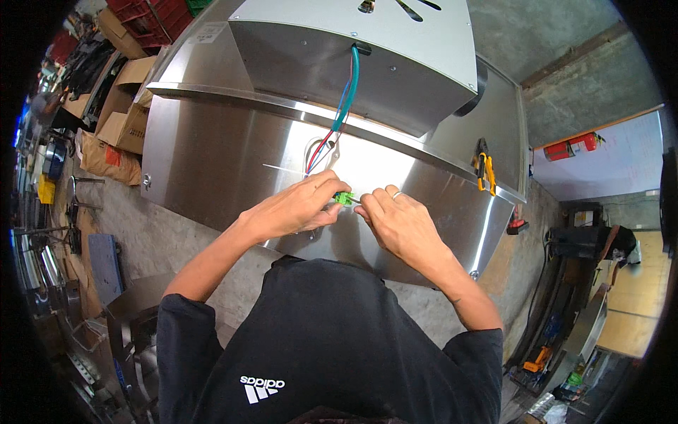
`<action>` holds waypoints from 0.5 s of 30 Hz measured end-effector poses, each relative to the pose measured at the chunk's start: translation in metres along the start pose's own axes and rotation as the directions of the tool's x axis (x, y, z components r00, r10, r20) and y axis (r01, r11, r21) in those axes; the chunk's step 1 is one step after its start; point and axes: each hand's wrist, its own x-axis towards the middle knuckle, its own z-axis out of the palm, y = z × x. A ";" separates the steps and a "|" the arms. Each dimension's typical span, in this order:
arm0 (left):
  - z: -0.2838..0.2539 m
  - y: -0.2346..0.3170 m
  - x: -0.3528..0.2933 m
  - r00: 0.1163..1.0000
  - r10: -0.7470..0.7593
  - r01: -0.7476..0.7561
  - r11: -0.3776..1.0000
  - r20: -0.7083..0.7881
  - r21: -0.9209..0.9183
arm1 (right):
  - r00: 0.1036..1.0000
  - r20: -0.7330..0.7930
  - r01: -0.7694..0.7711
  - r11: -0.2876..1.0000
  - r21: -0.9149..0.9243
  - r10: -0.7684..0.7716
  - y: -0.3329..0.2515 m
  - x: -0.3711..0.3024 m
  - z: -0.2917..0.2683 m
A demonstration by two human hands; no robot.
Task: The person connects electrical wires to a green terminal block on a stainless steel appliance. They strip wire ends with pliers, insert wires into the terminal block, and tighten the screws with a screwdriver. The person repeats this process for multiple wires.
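Observation:
My left hand pinches a small green terminal block between thumb and fingertips. From the right, my right hand is closed around a small screwdriver, its thin shaft meeting the block; the handle is hidden in my fingers. Just beyond the left hand, red and blue wires run down from a teal cable sleeve and pass behind that hand. Whether they enter the block cannot be seen. A thin white strand sticks out to the left over the stainless steel panel.
The sleeve leaves a white metal housing above. Yellow-handled pliers rest at the panel's right ledge. Cardboard boxes stand at far left, and a blue board lies below them. A fire extinguisher shows at right.

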 end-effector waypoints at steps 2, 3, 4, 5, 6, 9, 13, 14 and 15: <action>-0.005 0.000 0.000 1.000 -0.009 0.010 0.999 0.030 -0.040 | 0.999 0.018 0.040 0.998 -0.044 -0.039 -0.001 0.000 -0.005; -0.006 0.000 0.000 0.999 -0.019 0.021 0.998 0.041 -0.060 | 0.998 0.038 0.050 0.997 -0.061 -0.047 -0.001 0.000 -0.009; -0.008 0.001 0.000 0.998 -0.029 0.033 0.996 0.053 -0.080 | 0.997 0.059 0.060 0.995 -0.077 -0.055 -0.002 0.000 -0.012; -0.008 0.001 0.000 0.997 -0.036 0.042 0.994 0.063 -0.101 | 0.995 0.081 0.069 0.993 -0.095 -0.061 -0.003 0.000 -0.015; -0.007 0.001 0.000 0.998 -0.027 0.034 0.993 0.063 -0.112 | 0.995 0.087 0.065 0.993 -0.094 -0.057 -0.003 -0.001 -0.016; -0.007 0.002 0.000 0.998 0.005 0.002 0.995 0.069 -0.100 | 0.993 0.094 0.080 0.991 -0.105 -0.070 -0.006 -0.002 -0.020; -0.006 0.003 0.001 0.997 0.053 -0.051 0.998 0.055 -0.033 | 0.996 0.084 0.024 0.999 -0.038 -0.021 -0.007 -0.003 -0.018; -0.006 0.003 0.001 0.998 0.056 -0.054 0.998 0.040 -0.029 | 0.996 0.086 -0.022 1.000 0.016 0.020 -0.007 -0.005 -0.015; -0.005 0.004 0.002 0.998 0.062 -0.061 0.998 0.030 -0.028 | 0.996 0.083 -0.030 0.999 0.022 0.028 -0.008 -0.006 -0.015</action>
